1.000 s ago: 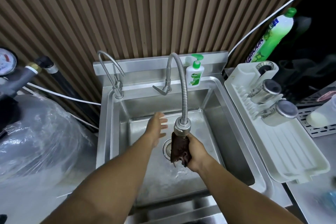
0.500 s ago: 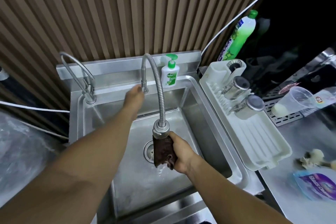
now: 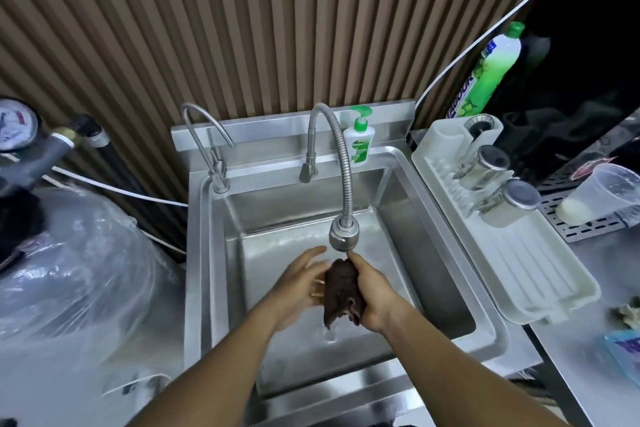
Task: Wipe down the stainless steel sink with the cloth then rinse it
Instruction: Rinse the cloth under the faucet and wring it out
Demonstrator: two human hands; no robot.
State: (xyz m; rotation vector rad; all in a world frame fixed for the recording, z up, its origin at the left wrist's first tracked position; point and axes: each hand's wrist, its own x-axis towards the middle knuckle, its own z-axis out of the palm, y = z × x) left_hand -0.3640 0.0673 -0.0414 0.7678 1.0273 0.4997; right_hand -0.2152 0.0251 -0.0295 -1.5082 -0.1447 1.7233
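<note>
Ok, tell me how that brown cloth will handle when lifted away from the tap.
Probably floppy: the cloth droops in folds from the right hand. Likely sodden and heavy for its size, since water runs off its lower end into the sink.

Faucet head (image 3: pixel 343 236) hangs over the sink (image 3: pixel 232 253) — left side seemingly open.

My right hand (image 3: pixel 372 298) grips a dark brown cloth (image 3: pixel 341 291), bunched and hanging, just under the spray head (image 3: pixel 343 236) of the flexible faucet, over the basin of the steel sink (image 3: pixel 197 253). My left hand (image 3: pixel 298 282) is beside the cloth with straight fingers, blurred where they meet it. Water runs off the cloth's lower end. A soap bottle (image 3: pixel 358 142) stands on the back ledge, and a white drying rack (image 3: pixel 540 270) sits right of the sink.
</note>
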